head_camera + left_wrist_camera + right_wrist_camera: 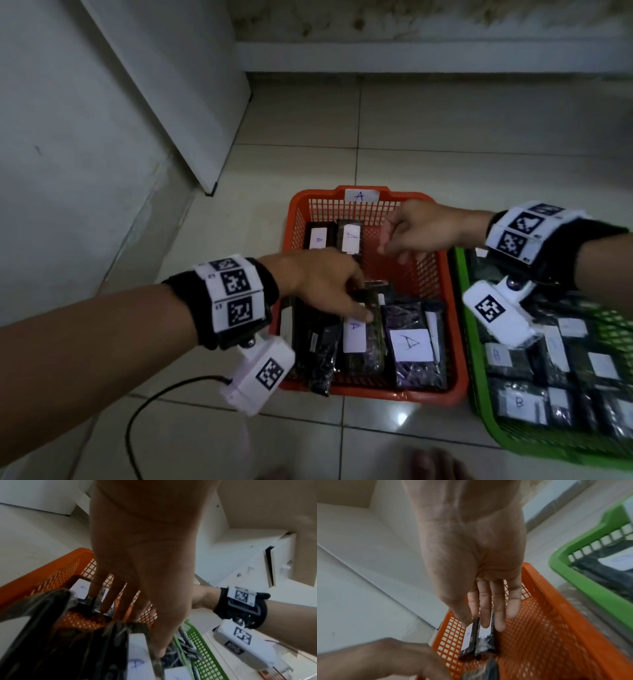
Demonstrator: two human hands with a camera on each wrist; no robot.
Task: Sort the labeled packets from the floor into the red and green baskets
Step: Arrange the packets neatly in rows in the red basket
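The red basket (pixel 373 391) sits on the tiled floor with several dark packets labeled A in it. Two of them (pixel 351 236) lie at its far end, the others (pixel 409 342) at its near end. My left hand (pixel 363 301) reaches over the near pile; its fingers are straight and spread (pixel 104 608), and the thumb touches a packet with an A label (pixel 137 655). Above the far packets (pixel 483 642) hovers my right hand (pixel 388 240), fingers straight (pixel 485 623), holding nothing. To the right, the green basket (pixel 479 411) holds several packets labeled B (pixel 517 401).
A white cabinet (pixel 171 102) stands at the left against the wall. A black cable (pixel 137 411) loops on the floor near my left arm. Bare tiles lie beyond the baskets up to a low ledge. Toes (pixel 428 462) show at the bottom edge.
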